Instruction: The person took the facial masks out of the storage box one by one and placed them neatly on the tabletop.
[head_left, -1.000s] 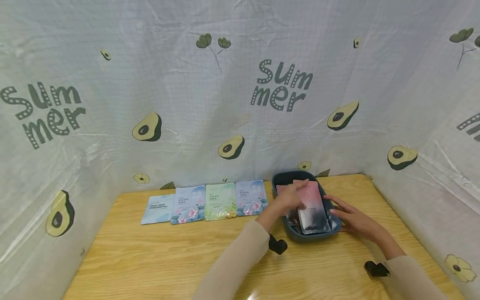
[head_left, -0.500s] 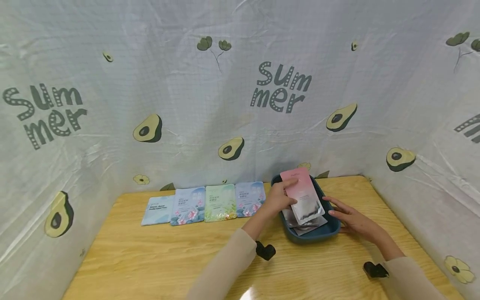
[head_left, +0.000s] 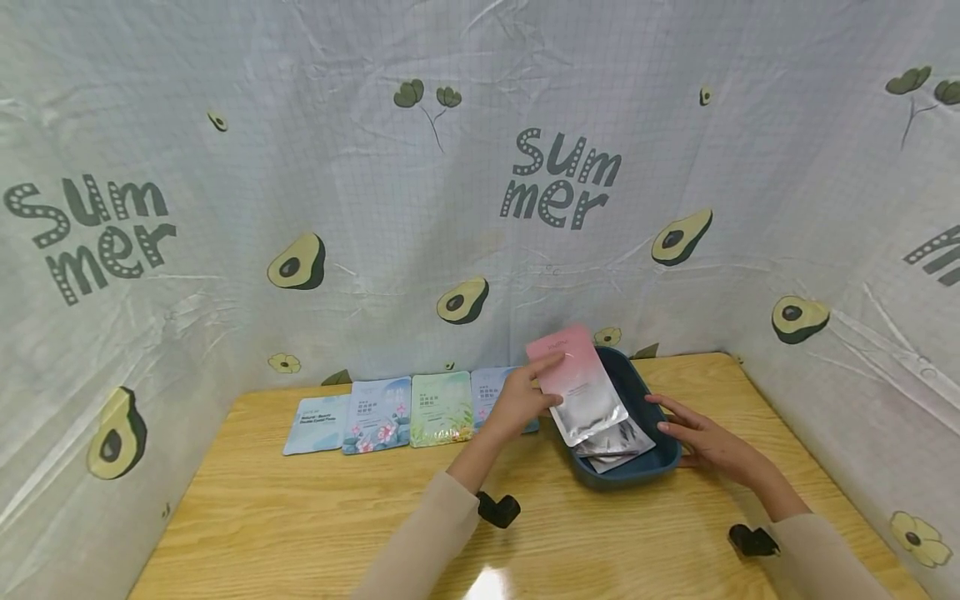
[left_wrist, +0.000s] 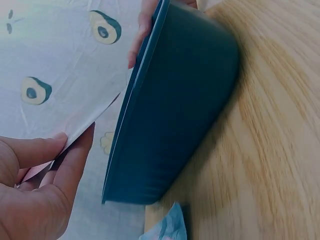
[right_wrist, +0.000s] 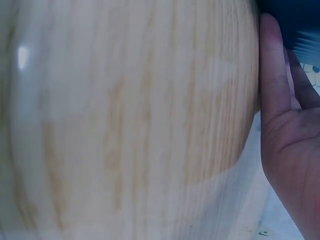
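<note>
My left hand (head_left: 521, 400) pinches a pink and silver face mask packet (head_left: 581, 387) along its left side. The packet is tilted and held above the left part of a dark blue plastic basket (head_left: 630, 478). In the left wrist view its thin edge shows between thumb and fingers (left_wrist: 75, 165), beside the basket wall (left_wrist: 185, 95). Several silver packets (head_left: 618, 446) lie inside the basket, partly covered by the held one. My right hand (head_left: 712, 442) rests at the basket's right side, fingers fairly straight against its rim and outer wall.
Left of the basket, a row of face mask packets lies along the back of the wooden table (head_left: 315, 517): a pale blue one (head_left: 318, 423), a blue floral one (head_left: 377, 415), a green one (head_left: 441, 408) and another blue one (head_left: 487, 392), partly hidden by my left hand. A printed curtain (head_left: 375, 208) stands behind.
My left hand has lifted the pink packet up out of the basket and moved it left, uncovering more silver packets. The right hand has stayed at the basket's side.
</note>
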